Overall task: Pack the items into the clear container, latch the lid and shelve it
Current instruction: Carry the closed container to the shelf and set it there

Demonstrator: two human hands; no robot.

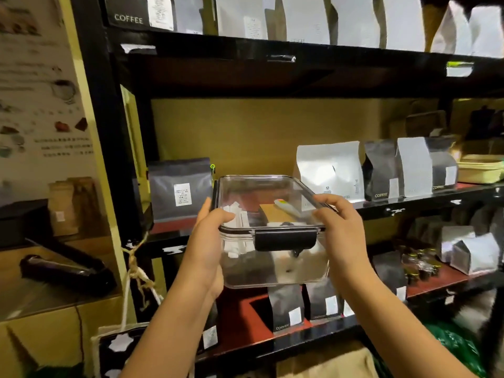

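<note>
Both hands, left (211, 236) and right (338, 230), grip the latched box (272, 257) by its sides. The free shelf (245, 227) gap lies straight ahead, the box's long axis pointing into it.

Clear container (272, 241), frame centre, held level in mid-air; lid (261, 192) on, black front latch (285, 239) closed, small items inside.

Clear container (272, 268) with black latch (285, 239); grey bag (180, 190), white bag (331, 170), black shelf frame (272, 50), red shelf liner (169, 225)
</note>
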